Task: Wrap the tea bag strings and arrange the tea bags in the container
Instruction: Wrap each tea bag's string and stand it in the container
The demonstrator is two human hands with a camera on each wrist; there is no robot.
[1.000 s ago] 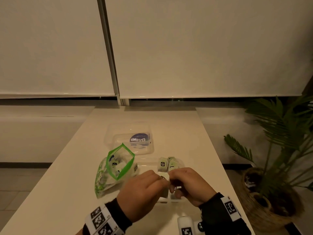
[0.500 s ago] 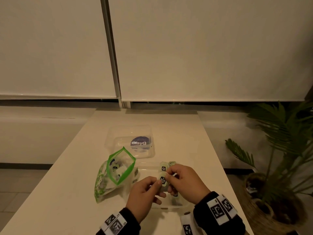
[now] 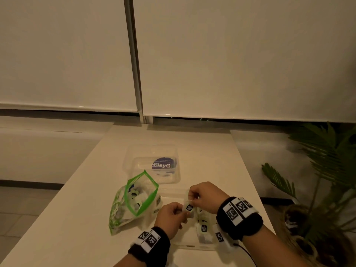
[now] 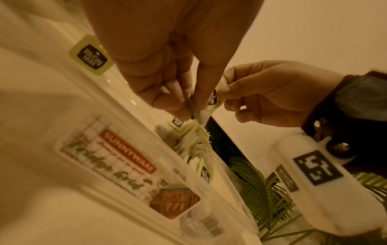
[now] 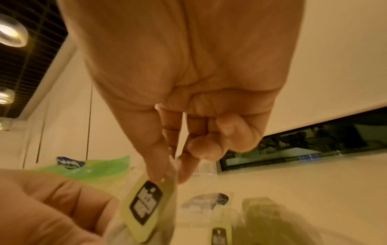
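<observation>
Pale-green tea bag tag point(image 3: 189, 207) sits lower centre of the frame, above the clear container point(image 3: 204, 245); your left hand point(image 3: 170, 218) and right hand point(image 3: 207, 196) both pinch it, fingers clamped.

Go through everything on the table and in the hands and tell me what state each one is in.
Zip bag: open, tea bags inside.
Clear container: open, tea bags inside.
Lid: off, flat on table.
Held tea bag: lifted above the container.
Left hand: pinches it.
Right hand: pinches it.
</observation>
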